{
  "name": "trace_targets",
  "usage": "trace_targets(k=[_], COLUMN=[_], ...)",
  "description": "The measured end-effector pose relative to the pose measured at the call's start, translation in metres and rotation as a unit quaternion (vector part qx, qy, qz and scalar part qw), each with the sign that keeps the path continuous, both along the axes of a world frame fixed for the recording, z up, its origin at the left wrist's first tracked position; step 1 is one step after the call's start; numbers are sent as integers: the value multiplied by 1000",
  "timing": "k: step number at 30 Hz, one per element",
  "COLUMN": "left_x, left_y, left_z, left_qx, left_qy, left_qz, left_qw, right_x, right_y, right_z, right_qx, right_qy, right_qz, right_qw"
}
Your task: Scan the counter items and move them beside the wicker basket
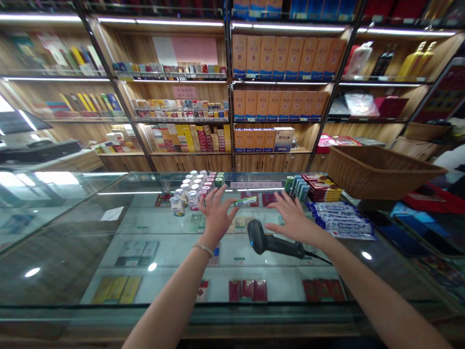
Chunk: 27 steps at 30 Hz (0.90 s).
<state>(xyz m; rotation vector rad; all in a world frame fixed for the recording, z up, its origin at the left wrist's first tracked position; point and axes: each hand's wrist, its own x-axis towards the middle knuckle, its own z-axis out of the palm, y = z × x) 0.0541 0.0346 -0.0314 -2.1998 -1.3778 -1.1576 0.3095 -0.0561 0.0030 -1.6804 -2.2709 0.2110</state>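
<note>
My left hand [216,215] pinches one end of a small green-and-white candy roll [246,201] between thumb and finger, its other fingers raised. To the right, my right hand [292,218] is open with fingers spread and holds nothing. Just below it a black barcode scanner [278,245] lies on the glass counter [174,257], its cable running right. Beyond my left hand stand several small white-lidded jars [192,186], with green rolls [220,179] beside them. More green and blue rolls [300,188] stand upright past my right hand.
Blue-and-white packets [339,218] and red-yellow packs [321,186] lie at the right, near a wicker basket [381,169]. A paper slip [112,214] lies at the left. Flat packs show under the glass. Behind, wooden shelves hold orange boxes [274,55] and small cartons [189,138].
</note>
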Motion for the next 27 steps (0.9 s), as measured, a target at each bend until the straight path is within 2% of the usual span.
trace_targets(k=[2, 4, 9, 13, 18, 22, 27], left_x=[1, 1, 3, 5, 7, 11, 15], left_y=[-1, -2, -7, -9, -9, -11, -14], left_z=[1, 2, 5, 5, 4, 4, 6], left_qx=[2, 5, 24, 22, 24, 29, 24], left_qy=[-2, -2, -2, -6, 11, 19, 18], left_qz=[-6, -14, -22, -38, -42, -29, -39], left_qw=[1000, 1000, 999, 999, 999, 999, 999], right_x=[2, -1, -18, -22, -18, -14, -8], right_y=[17, 34, 59, 63, 66, 63, 51], right_z=[11, 15, -1, -17, -27, -26, -11], right_qx=[58, 98, 114, 107, 122, 156, 211], right_qy=[14, 20, 46, 93, 131, 148, 105], right_qz=[-63, -98, -140, -143, -129, -101, -71], right_qw=[996, 990, 982, 980, 975, 971, 969])
